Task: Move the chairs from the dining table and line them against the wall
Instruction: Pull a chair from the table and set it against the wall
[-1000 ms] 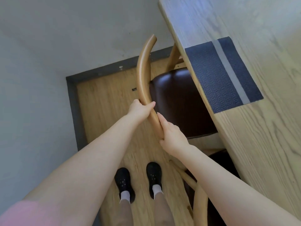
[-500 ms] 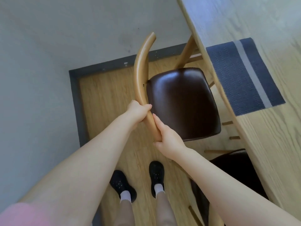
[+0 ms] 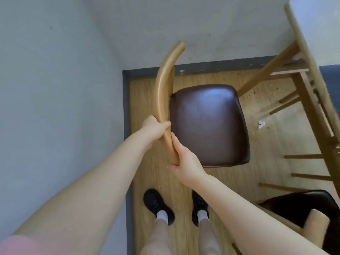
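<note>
a: chair [image 3: 207, 126] stands clear of the dining table [image 3: 312, 57], seat lying to the right of the grip, curved backrest rail [image 3: 163, 92] running away from the person toward the wall [image 3: 55, 89].
b: hands?
a: left hand [image 3: 154, 129] and right hand [image 3: 185, 159] both clench the rail, left one farther up. no containers here.

The wooden floor [image 3: 147, 111] carries a brown-seated chair [image 3: 207, 126], black shoes [image 3: 158, 207], and a white scrap [image 3: 260, 124].
</note>
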